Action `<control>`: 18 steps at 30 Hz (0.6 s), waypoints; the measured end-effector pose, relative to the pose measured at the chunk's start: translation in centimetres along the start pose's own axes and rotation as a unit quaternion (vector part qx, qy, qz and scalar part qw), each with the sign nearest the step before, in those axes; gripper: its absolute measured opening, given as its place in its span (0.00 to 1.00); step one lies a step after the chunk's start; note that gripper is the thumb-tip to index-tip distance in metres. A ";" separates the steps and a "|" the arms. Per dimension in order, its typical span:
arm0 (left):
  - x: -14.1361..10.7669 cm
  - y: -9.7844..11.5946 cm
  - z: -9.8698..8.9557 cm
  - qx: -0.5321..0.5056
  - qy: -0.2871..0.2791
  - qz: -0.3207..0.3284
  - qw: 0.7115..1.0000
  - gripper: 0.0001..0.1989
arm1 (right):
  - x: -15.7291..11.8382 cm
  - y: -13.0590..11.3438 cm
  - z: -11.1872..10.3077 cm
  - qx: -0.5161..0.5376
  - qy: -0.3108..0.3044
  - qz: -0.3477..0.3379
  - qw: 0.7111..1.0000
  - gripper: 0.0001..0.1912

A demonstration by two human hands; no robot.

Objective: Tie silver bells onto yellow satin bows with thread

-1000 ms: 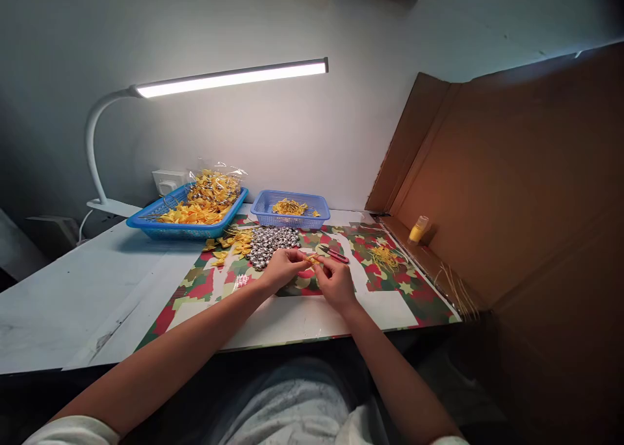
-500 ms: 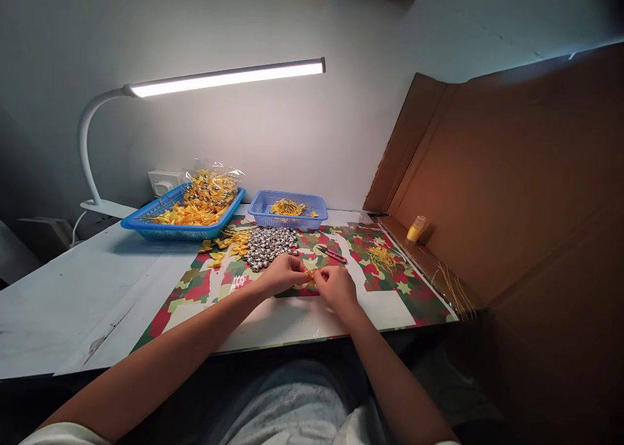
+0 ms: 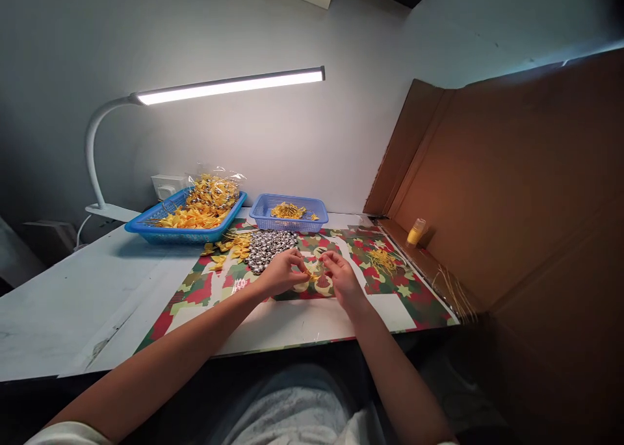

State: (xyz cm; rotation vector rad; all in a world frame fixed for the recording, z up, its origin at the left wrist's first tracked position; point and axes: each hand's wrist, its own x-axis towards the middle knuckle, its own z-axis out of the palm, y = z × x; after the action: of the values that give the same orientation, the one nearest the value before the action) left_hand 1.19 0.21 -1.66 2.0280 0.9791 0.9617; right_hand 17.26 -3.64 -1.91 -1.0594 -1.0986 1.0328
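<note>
My left hand (image 3: 286,273) is closed in a pinch on a small yellow ribbon bow (image 3: 312,277), mostly covered by the fingers. To its right, my right hand (image 3: 342,281) pinches what looks like a thin yellow cord, level with the left fingertips and a short gap away. Behind my left hand lies a heap of small silver bells (image 3: 270,247). Loose yellow bows (image 3: 238,245) lie against the heap's left side. Thin yellow cords (image 3: 383,260) are bunched on the patterned mat, right of my right hand. My right hand hides most of the pink-handled snips.
A blue basket (image 3: 146,227) of yellow bows and a bagged pile stands back left. Beside it, a smaller basket (image 3: 314,224) holds yellow pieces. A lamp (image 3: 229,88) reaches overhead. Cardboard (image 3: 511,191) walls the right side, near a yellow-filled bottle (image 3: 416,232) and cords (image 3: 455,292).
My hands were together at the fingertips and have come slightly apart. My right hand has lifted and shifted right, now covering the snips. The whole view has shifted a little.
</note>
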 end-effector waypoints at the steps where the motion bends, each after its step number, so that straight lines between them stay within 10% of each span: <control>1: 0.0 -0.1 0.0 0.010 0.000 0.026 1.000 0.05 | 0.1 -0.8 -0.3 0.030 0.001 0.001 1.000 0.17; 9: 0.5 -0.2 -0.4 0.020 -0.054 -0.024 0.998 0.05 | 0.7 -7.0 -2.4 0.070 -0.065 -0.021 0.995 0.16; 18: 0.8 -0.7 -1.3 -0.018 0.025 -0.047 0.998 0.04 | -1.1 -6.4 -2.9 0.023 -0.111 -0.083 0.990 0.15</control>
State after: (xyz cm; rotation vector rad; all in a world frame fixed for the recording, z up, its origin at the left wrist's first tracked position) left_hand 0.17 1.53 -1.30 1.9189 1.0668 0.9775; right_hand 20.62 -6.25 3.84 -0.8152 -1.3136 1.0552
